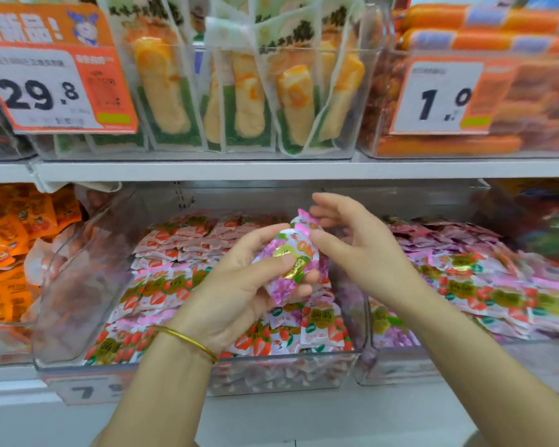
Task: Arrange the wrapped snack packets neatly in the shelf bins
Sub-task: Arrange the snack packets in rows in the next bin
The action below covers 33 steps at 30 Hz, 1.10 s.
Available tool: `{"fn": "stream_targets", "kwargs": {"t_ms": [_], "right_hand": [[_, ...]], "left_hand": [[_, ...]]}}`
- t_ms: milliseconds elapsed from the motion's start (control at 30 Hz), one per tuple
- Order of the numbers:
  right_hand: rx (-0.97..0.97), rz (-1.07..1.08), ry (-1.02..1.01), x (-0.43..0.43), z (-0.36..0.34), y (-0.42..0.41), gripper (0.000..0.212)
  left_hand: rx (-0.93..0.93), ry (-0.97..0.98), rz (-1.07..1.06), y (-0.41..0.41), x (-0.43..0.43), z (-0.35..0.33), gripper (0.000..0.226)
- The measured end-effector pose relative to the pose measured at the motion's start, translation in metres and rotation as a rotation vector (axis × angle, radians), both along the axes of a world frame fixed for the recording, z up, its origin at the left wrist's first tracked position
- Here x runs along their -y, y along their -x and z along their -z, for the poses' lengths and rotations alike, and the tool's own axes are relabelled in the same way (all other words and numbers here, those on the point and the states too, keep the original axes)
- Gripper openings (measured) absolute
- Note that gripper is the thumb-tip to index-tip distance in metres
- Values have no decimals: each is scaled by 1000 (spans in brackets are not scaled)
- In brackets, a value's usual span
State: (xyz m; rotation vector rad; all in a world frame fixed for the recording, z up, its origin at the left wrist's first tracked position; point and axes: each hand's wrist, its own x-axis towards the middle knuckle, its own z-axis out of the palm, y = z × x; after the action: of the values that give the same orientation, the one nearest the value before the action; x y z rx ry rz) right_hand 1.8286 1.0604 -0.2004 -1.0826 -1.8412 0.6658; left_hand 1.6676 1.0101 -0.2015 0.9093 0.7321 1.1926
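Note:
My left hand point(239, 285) holds a small stack of pink and purple snack packets point(288, 256) above the middle clear bin point(207, 369), with the thumb pressed on the gold label. My right hand point(352, 243) is beside the stack's upper end, thumb touching its top edge and fingers loosely spread. The middle bin holds rows of strawberry-print packets point(162, 279). A neighbouring clear bin point(400, 366) on the right holds several more pink and strawberry packets point(484, 285).
An orange-packet bin point(10, 253) stands at the left. The upper shelf point(207, 169) carries bins of long yellow snack packs point(239, 91) and orange sausages point(465, 91), with price tags point(46, 88) hanging in front. A gold bangle point(191, 341) is on my left wrist.

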Motion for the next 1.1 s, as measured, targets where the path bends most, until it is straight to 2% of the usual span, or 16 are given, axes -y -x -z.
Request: {"fn": "stream_targets", "kwargs": {"t_ms": [100,200,267,400,500,567,633,733,800,867,967,1033,1100], "right_hand": [[-149,-9,212,4,-6,-25,52],[-244,11,312,2,-12,-59,47],[-371,-69,393,2,-11,-80,45],[-570,-203,451,3,-3,-105,21],[-596,-155,466,-4,1,-126,25],[-439,-69,487,-10,1,-143,23],[-128,-12,508,-15,2,-160,17],[274,-81,559,-21,3,-167,12],[379,-120,557,-26,3,-167,14],[395,-80,525,-28,-2,-172,8],[438,-32,506,-26,-10,-190,22],[527,-82,540,-24,-8,-193,12],[602,-121,567,-25,-1,-188,20]], "left_hand": [[-193,-62,2,-22,-3,-1,38],[-437,-137,-5,-51,-10,-2,18],[-568,-244,-47,-71,-17,-4,10],[-846,-539,-147,-107,-31,-10,18],[-1024,-603,-168,-123,-37,-8,29],[-1030,-624,-236,-125,-40,-7,22],[-1062,-655,-313,-123,-45,-3,14],[-1102,-670,-325,-119,-49,5,17],[-1136,-690,-313,-119,-48,10,19],[-1189,-728,-304,-120,-47,12,21],[-1248,-788,-297,-122,-43,13,22],[-1277,-821,-279,-126,-41,14,20],[-1300,-837,-257,-130,-41,15,20]]}}
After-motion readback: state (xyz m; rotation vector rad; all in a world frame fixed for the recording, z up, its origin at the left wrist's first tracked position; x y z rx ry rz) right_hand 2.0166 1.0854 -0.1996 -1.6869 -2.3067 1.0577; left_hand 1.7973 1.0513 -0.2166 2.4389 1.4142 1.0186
